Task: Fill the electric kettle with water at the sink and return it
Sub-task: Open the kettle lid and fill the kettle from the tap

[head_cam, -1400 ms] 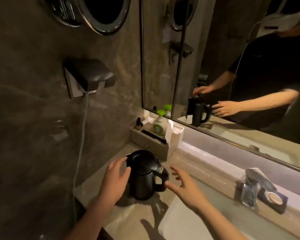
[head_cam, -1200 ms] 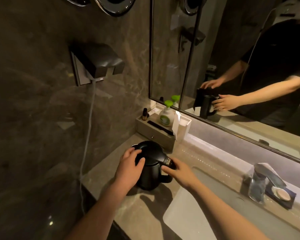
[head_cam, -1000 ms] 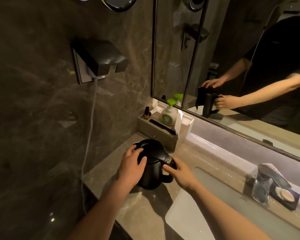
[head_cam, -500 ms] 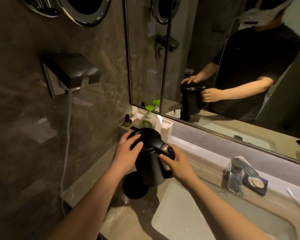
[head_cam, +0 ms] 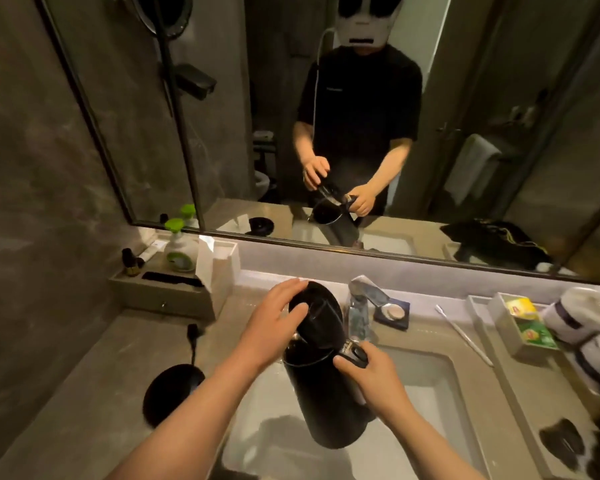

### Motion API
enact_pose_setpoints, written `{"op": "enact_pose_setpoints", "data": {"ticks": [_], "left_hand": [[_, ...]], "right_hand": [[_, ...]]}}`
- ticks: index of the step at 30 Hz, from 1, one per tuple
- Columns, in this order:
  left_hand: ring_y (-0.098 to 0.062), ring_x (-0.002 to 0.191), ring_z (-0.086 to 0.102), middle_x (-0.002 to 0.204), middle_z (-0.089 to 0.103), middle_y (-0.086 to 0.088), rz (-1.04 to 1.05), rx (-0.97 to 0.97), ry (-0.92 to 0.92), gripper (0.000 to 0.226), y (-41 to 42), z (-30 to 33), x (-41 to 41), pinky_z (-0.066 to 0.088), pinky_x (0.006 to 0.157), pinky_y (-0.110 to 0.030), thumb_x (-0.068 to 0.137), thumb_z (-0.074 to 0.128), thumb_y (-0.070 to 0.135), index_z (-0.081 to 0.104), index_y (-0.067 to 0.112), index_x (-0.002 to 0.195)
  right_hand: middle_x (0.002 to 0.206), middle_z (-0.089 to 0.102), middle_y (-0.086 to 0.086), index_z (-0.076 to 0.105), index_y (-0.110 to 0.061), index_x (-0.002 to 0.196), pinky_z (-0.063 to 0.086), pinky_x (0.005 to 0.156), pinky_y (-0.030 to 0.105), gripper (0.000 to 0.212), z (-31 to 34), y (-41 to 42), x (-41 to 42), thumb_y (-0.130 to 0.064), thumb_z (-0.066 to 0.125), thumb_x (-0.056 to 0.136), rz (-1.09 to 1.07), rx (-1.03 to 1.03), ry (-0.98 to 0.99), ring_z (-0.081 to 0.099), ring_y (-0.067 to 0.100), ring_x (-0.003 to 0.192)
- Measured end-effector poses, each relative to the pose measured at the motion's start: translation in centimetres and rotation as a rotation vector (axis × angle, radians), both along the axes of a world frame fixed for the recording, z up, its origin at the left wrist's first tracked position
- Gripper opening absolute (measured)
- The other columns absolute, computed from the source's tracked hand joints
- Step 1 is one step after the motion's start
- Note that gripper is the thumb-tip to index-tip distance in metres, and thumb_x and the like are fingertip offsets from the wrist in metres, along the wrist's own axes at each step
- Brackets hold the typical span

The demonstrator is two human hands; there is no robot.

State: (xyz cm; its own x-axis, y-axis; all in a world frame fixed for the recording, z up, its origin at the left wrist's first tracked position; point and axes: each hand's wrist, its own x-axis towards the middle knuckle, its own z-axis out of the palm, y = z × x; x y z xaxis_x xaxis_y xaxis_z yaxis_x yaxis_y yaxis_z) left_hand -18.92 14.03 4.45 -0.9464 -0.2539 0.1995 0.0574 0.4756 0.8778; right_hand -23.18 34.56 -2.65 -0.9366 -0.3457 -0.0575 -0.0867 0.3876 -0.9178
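Note:
A black electric kettle [head_cam: 329, 400] hangs over the white sink basin [head_cam: 430, 382], held by its handle in my right hand [head_cam: 371, 379]. The kettle's lid [head_cam: 317, 317] stands raised and open, with my left hand [head_cam: 274, 323] resting against its outer side. A chrome faucet [head_cam: 361, 306] stands just behind the kettle, to its right. The kettle's round black base [head_cam: 174, 393] lies on the counter left of the sink, with its cord end [head_cam: 193, 336] behind it.
A tray with a green-capped soap pump [head_cam: 177, 247] and small bottles stands at the back left. Right of the faucet lie a soap dish [head_cam: 392, 311] and a toothbrush [head_cam: 463, 334]; tea boxes [head_cam: 527, 323] and cups [head_cam: 582, 317] stand far right. A mirror [head_cam: 465, 116] spans the wall.
The kettle has been lifted off its base and carried right over the sink. Its lid, shut before, now stands open under my left hand.

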Motion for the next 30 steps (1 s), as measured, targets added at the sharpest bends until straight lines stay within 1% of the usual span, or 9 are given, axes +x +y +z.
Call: {"op": "enact_pose_setpoints", "data": {"ticks": [2, 5, 8, 11, 14, 17, 21, 25, 30], "left_hand": [[-0.007, 0.121, 0.049, 0.130, 0.056, 0.008, -0.048, 0.046, -0.034, 0.034, 1.5, -1.4, -1.2, 0.040, 0.104, -0.035, 0.094, 0.055, 0.022, 0.058, 0.030, 0.127], [-0.009, 0.113, 0.056, 0.118, 0.062, 0.010, -0.125, 0.027, -0.079, 0.024, 3.2, -3.4, -3.2, 0.044, 0.093, -0.024, 0.095, 0.054, 0.025, 0.060, 0.040, 0.113], [-0.012, 0.114, 0.055, 0.126, 0.061, 0.002, -0.179, -0.035, -0.191, 0.028, 4.6, -5.2, -5.8, 0.043, 0.095, -0.029, 0.095, 0.052, 0.028, 0.060, 0.027, 0.122], [-0.017, 0.117, 0.054, 0.133, 0.058, -0.003, -0.228, -0.173, -0.266, 0.035, 6.0, -5.9, -8.9, 0.042, 0.100, -0.037, 0.095, 0.049, 0.025, 0.057, 0.019, 0.129], [-0.025, 0.122, 0.050, 0.136, 0.054, -0.008, -0.259, -0.339, -0.257, 0.040, 7.2, -6.3, -12.1, 0.037, 0.098, -0.034, 0.091, 0.050, 0.017, 0.056, 0.017, 0.131], [-0.026, 0.131, 0.040, 0.147, 0.042, -0.006, -0.266, -0.533, -0.264, 0.048, 7.7, -7.1, -15.2, 0.033, 0.107, -0.040, 0.090, 0.054, 0.021, 0.048, 0.021, 0.137], [-0.026, 0.124, 0.043, 0.141, 0.046, 0.001, -0.278, -0.802, -0.161, 0.047, 7.7, -7.9, -18.0, 0.043, 0.095, -0.042, 0.088, 0.058, 0.030, 0.051, 0.026, 0.134], [-0.024, 0.118, 0.046, 0.130, 0.054, 0.001, -0.280, -0.882, -0.111, 0.038, 8.1, -8.7, -19.2, 0.042, 0.090, -0.038, 0.087, 0.059, 0.044, 0.058, 0.026, 0.121], [-0.022, 0.112, 0.049, 0.124, 0.058, 0.002, -0.225, -0.915, -0.043, 0.038, 8.5, -9.1, -20.1, 0.041, 0.083, -0.034, 0.086, 0.059, 0.043, 0.061, 0.025, 0.119]], "right_hand": [[0.074, 0.074, -0.022, 0.069, -0.029, 0.083, 0.045, 0.060, 0.016, 0.013, -1.0, 3.1, 0.0, -0.027, 0.082, 0.079, -0.066, 0.025, -0.034, 0.067, -0.005, 0.071], [0.071, 0.073, -0.013, 0.070, -0.027, 0.080, 0.045, 0.059, 0.021, 0.013, -2.5, 7.5, -0.2, -0.029, 0.082, 0.077, -0.158, 0.068, -0.076, 0.066, 0.000, 0.067], [0.071, 0.070, -0.005, 0.070, -0.022, 0.080, 0.046, 0.061, 0.027, 0.014, -3.9, 10.7, -0.6, -0.020, 0.083, 0.077, -0.216, 0.066, -0.155, 0.064, 0.013, 0.067], [0.063, 0.065, -0.007, 0.070, -0.010, 0.084, 0.044, 0.062, 0.030, 0.013, -5.5, 12.5, -1.4, -0.010, 0.082, 0.079, -0.262, 0.022, -0.230, 0.057, 0.015, 0.060], [0.056, 0.059, -0.005, 0.065, -0.002, 0.084, 0.042, 0.055, 0.026, 0.015, -7.2, 12.9, -2.4, -0.009, 0.078, 0.081, -0.282, 0.004, -0.303, 0.052, 0.016, 0.057], [0.055, 0.057, -0.002, 0.060, -0.008, 0.075, 0.041, 0.055, 0.031, 0.019, -8.6, 12.0, -3.8, -0.006, 0.079, 0.080, -0.299, -0.048, -0.365, 0.050, 0.023, 0.059], [0.059, 0.057, 0.003, 0.060, 0.002, 0.080, 0.044, 0.056, 0.032, 0.027, -9.9, 10.8, -5.4, -0.012, 0.082, 0.074, -0.289, -0.074, -0.400, 0.053, 0.021, 0.059], [0.063, 0.056, 0.007, 0.057, 0.013, 0.089, 0.044, 0.056, 0.035, 0.056, -10.2, 10.4, -6.4, -0.027, 0.082, 0.058, -0.310, -0.128, -0.415, 0.052, 0.021, 0.058], [0.062, 0.055, 0.009, 0.056, 0.014, 0.088, 0.044, 0.054, 0.031, 0.061, -10.7, 10.3, -7.3, -0.030, 0.082, 0.054, -0.319, -0.188, -0.414, 0.052, 0.022, 0.056]]}}
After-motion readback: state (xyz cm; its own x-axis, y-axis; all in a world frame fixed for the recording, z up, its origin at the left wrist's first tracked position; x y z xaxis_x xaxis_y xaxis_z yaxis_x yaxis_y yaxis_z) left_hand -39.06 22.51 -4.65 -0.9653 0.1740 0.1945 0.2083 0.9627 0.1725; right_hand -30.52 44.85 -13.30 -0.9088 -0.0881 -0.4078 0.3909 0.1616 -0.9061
